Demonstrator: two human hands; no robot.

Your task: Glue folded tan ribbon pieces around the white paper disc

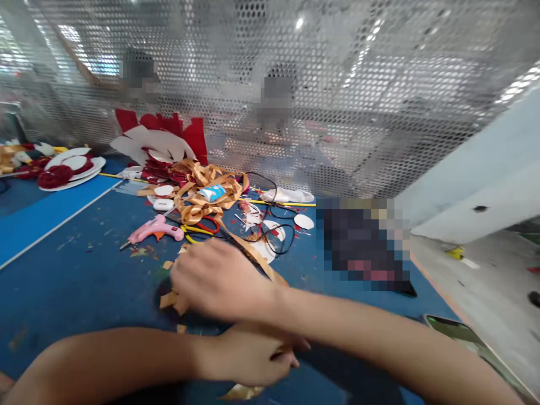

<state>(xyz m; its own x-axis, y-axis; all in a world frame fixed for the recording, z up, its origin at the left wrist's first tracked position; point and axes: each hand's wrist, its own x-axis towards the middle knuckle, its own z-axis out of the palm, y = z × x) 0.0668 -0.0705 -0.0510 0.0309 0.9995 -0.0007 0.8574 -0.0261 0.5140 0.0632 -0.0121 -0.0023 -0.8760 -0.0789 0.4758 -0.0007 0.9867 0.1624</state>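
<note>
My left hand lies low at the front of the blue table, fingers pinched on a gold ribbon strip that runs under my arms toward the pile behind. My right hand crosses over it, knuckles up and blurred by motion, covering short gold ribbon pieces; its fingers are hidden. A heap of gold ribbon lies beyond, with a pink glue gun and red-and-yellow scissors beside it.
Red and white craft cut-outs and white plates sit at the back left. A black cord loops near the ribbon. A phone lies at the right edge. A perforated screen stands behind, people beyond it.
</note>
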